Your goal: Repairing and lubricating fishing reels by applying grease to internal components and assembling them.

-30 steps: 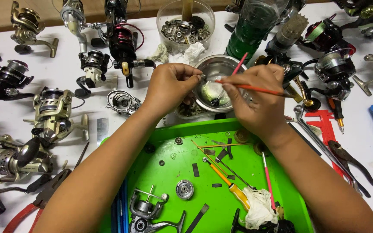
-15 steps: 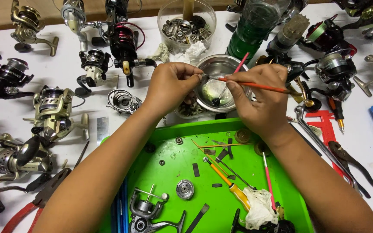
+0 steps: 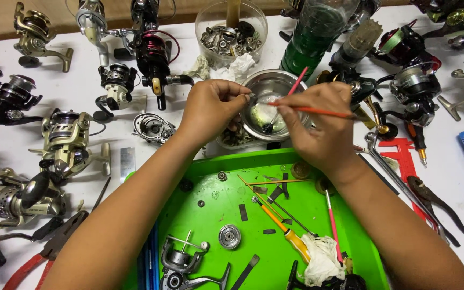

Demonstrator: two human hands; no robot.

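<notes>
My left hand (image 3: 210, 110) pinches a small metal part at its fingertips, held over the rim of a steel bowl (image 3: 269, 83). My right hand (image 3: 318, 126) grips a thin orange-handled brush (image 3: 318, 111) whose tip points left at that small part. Another pink-handled brush (image 3: 298, 80) leans inside the bowl. Both hands hover just beyond the far edge of a green tray (image 3: 205, 225) that carries reel pieces, a round bearing-like part (image 3: 229, 236) and a yellow-handled screwdriver (image 3: 291, 239).
Several fishing reels (image 3: 65, 142) crowd the white table at left and far right. A clear tub of metal parts (image 3: 231, 32) and a green bottle (image 3: 312, 37) stand behind the bowl. Red-handled pliers (image 3: 38, 258) lie at lower left; dark pliers (image 3: 436, 201) and a wrench at right.
The brush in my right hand has shifted slightly, its tip moving closer to the part in my left fingers. Hands otherwise stay over the bowl.
</notes>
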